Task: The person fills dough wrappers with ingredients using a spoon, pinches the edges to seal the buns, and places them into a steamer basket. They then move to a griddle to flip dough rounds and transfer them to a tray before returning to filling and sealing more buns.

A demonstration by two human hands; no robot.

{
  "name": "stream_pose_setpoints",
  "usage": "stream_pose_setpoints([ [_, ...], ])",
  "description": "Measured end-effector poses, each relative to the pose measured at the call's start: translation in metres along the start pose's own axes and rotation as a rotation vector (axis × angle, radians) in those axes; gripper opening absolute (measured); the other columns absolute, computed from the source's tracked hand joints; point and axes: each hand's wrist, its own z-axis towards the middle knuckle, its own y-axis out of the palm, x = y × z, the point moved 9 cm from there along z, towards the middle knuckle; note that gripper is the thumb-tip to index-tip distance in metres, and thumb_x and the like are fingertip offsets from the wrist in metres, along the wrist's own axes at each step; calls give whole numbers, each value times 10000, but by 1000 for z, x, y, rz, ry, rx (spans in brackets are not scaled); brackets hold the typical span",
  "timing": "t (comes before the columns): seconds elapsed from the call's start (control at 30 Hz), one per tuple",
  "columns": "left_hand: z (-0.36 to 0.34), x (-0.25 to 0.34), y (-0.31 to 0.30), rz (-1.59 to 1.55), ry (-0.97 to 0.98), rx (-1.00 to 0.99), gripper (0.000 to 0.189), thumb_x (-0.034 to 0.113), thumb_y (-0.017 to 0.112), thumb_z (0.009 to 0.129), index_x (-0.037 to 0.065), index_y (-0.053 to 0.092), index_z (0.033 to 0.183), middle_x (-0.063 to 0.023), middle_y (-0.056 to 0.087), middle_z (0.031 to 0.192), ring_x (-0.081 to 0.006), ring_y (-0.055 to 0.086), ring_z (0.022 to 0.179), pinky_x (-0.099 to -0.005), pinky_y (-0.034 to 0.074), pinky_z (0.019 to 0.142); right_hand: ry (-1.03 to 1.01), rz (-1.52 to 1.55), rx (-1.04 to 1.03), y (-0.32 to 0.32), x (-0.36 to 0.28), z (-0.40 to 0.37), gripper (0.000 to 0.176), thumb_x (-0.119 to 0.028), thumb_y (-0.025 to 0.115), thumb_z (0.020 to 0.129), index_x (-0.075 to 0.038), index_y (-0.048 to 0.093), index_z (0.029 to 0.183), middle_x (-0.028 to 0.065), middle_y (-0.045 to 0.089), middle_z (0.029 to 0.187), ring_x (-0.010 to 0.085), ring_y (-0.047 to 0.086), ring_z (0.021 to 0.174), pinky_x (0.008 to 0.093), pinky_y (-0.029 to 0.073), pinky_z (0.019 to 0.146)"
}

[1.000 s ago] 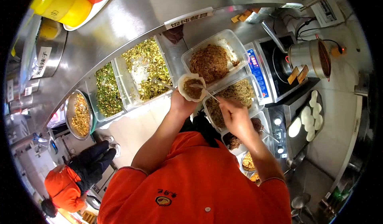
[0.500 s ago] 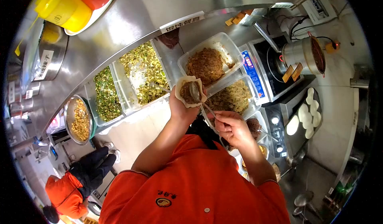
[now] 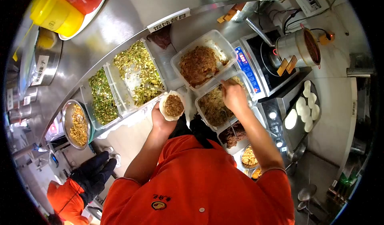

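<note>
My left hand (image 3: 162, 120) cups a round dough wrapper (image 3: 182, 98) from below; most of its fingers are hidden under the dough. A mound of brown minced filling (image 3: 173, 105) covers the wrapper's middle. My right hand (image 3: 235, 95) is closed on the handle of a metal spoon (image 3: 216, 79). The spoon reaches into a clear plastic box (image 3: 176, 66) of brown minced filling, and its bowl is hard to make out there. Beneath my right hand is a second clear box (image 3: 200, 105) with a paler shredded filling.
Two tubs of chopped green filling (image 3: 140, 73) stand left, beside a metal bowl (image 3: 71, 141) of yellow bits. To the right are an induction cooker (image 3: 262, 49), a pot (image 3: 294, 47) and a dark griddle (image 3: 294, 139) with white dough pieces. Another person (image 3: 66, 197) is at lower left.
My right hand has moved the spoon up and away from the wrapper into the brown filling box. My left hand has shifted left and down with the wrapper, whose filling is now uncovered.
</note>
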Motion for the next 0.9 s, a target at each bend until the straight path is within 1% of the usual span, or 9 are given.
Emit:
stream_pose_setpoints([
  [0.03,1,-5,-10,-39,-18,38,457,285,377,990,31,580,1312,-161,619,1315,-338,579,1224,-503,436,1087,-46,-184,-94,19,-1,10,317,-26,615,841,12,721,1138,246,694,1069,388,705,914,448,581,880],
  [0.17,0,-22,-27,-70,-22,36,460,338,353,1028,42,577,1301,-166,607,1321,-353,554,1259,-527,413,1117,-95,-366,-273,46,-14,26,375,-41,607,819,-7,701,1181,235,677,1124,380,699,935,448,586,857],
  [0.27,-10,-34,-21,-97,-60,29,452,346,342,1047,45,584,1281,-163,616,1303,-353,570,1236,-529,441,1088,-254,-329,-52,31,-30,22,198,-24,583,822,11,757,910,237,732,932,347,738,897,433,610,799],
  [0.3,-12,-36,-20,-50,-50,39,451,346,345,1045,46,583,1283,-163,620,1295,-353,580,1221,-530,452,1072,-256,-329,-50,28,-36,20,198,-24,583,822,11,757,910,237,732,932,347,738,897,433,610,799],
  [0.37,-16,-36,-15,10,-46,9,432,306,348,1035,51,595,1281,-122,650,1261,-314,601,1189,-487,465,1055,-267,-262,-133,36,-56,17,317,-37,594,819,14,691,1117,240,650,1068,362,688,967,439,583,847],
  [0.57,-22,-38,-17,-7,-42,22,447,312,350,1026,42,578,1301,-152,627,1293,-336,593,1198,-512,467,1047,-413,-353,53,55,-96,25,182,-39,614,836,30,696,984,216,637,1029,357,692,929,416,594,807],
  [0.67,-22,-36,-12,-41,-44,28,466,330,346,1025,42,568,1315,-175,613,1309,-361,587,1196,-535,464,1044,-279,-412,79,98,-89,44,168,-57,628,841,28,701,966,211,638,1005,342,694,914,406,599,775],
  [0.77,-36,-33,1,-46,-26,9,458,310,348,1023,39,574,1314,-159,620,1308,-338,588,1203,-501,458,1056,-403,-359,73,66,-126,31,202,-101,622,879,43,721,979,242,671,1086,338,716,923,423,605,751],
  [0.9,-47,-20,6,-19,2,35,454,318,354,1023,50,589,1304,-128,634,1302,-305,589,1206,-459,449,1067,-386,-324,26,64,-128,37,184,-117,641,874,22,734,951,228,671,1088,338,714,941,429,605,762],
])
